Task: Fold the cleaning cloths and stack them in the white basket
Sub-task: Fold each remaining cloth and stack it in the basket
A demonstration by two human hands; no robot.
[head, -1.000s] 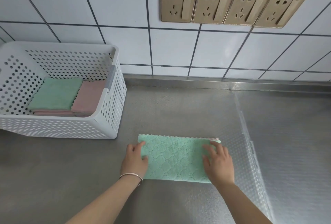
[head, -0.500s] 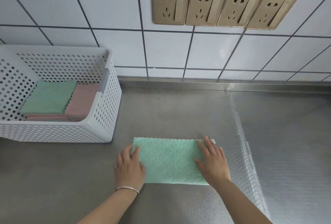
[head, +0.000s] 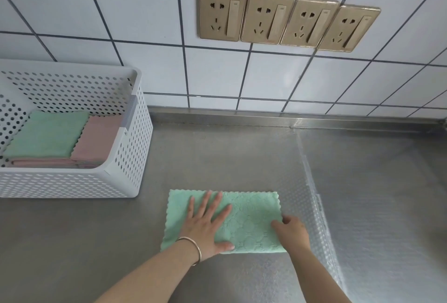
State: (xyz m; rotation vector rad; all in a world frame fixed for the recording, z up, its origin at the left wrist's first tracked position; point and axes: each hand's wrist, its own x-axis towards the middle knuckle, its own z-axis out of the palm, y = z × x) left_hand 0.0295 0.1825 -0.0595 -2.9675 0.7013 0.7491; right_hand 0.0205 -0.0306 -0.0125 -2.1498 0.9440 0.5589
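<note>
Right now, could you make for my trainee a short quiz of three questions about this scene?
1. True or false: the left hand lies flat on the green cloth.
2. What does the right hand touch? A) the cloth's right edge B) the white basket C) a wall socket
3. Which colours show on top inside the basket?

Key: 1 true. 2 A. 3 green and pink, side by side.
</note>
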